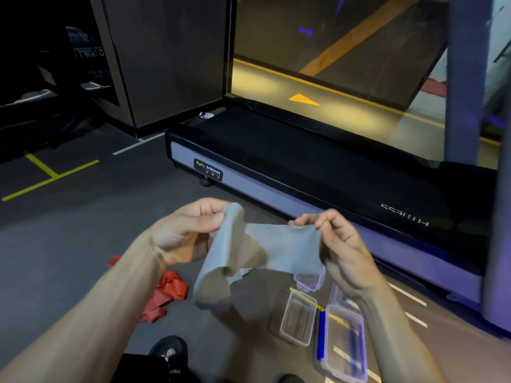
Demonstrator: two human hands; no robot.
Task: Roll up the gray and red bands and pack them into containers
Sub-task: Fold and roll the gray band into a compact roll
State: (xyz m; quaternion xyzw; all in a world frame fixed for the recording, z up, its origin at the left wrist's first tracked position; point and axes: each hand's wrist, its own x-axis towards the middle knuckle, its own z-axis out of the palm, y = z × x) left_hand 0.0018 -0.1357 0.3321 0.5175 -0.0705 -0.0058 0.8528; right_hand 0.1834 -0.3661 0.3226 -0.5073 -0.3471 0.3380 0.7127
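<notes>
A gray band (279, 248) is stretched flat between both hands above the floor. My left hand (188, 228) pinches its left end, from which a loose length hangs down in a fold. My right hand (334, 239) pinches its upper right corner with fingertips. A crumpled red band (166, 294) lies on the floor under my left forearm. Clear plastic containers sit on the floor below my right hand: a small one (298, 317), a larger one with blue clips (344, 344), and a lid (309, 280) partly hidden behind the gray band.
A black treadmill (304, 167) with a gray side rail runs across the floor just beyond my hands. A gray post (497, 244) stands at the right. My black shoe (170, 349) is at the bottom. Yellow and white tape lines mark the dark floor.
</notes>
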